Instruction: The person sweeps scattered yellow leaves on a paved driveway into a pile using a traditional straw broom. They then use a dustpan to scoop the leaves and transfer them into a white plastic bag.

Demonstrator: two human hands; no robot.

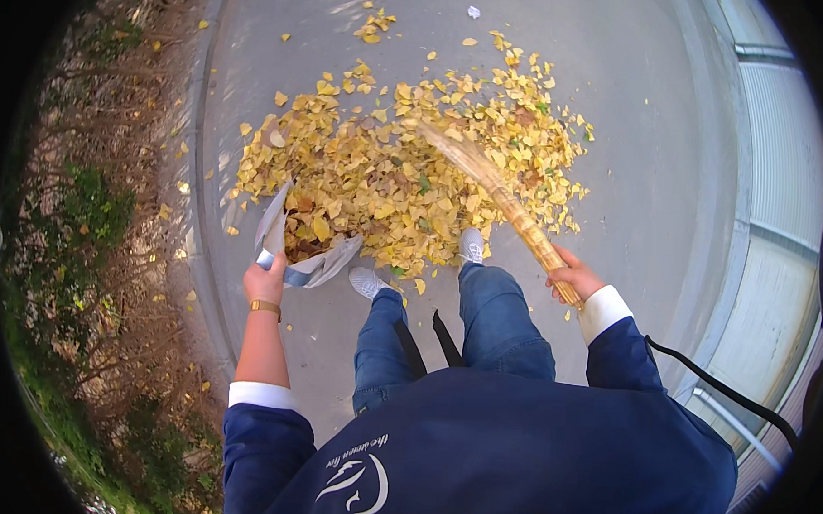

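My left hand (264, 282), with a gold-coloured watch on its wrist, is closed on the back edge of a grey-white, thin-walled dustpan (337, 262). Brown and yellow leaves lie inside it, and its mouth faces the leaf pile (378, 179). A straw hand broom (513, 211) is gripped near its lower end by my right hand (577, 279). From there it slants up to the left, with its slightly blurred tip over the middle of the pile. Whether the tip touches the leaves I cannot tell.
My shoes (472, 245) stand at the pile's near edge on grey pavement (631, 192). A curb (197, 159) and shrubs (86, 227) run along the left. A pale ribbed wall (783, 143) borders the right. A crumpled white scrap (473, 12) lies farther ahead.
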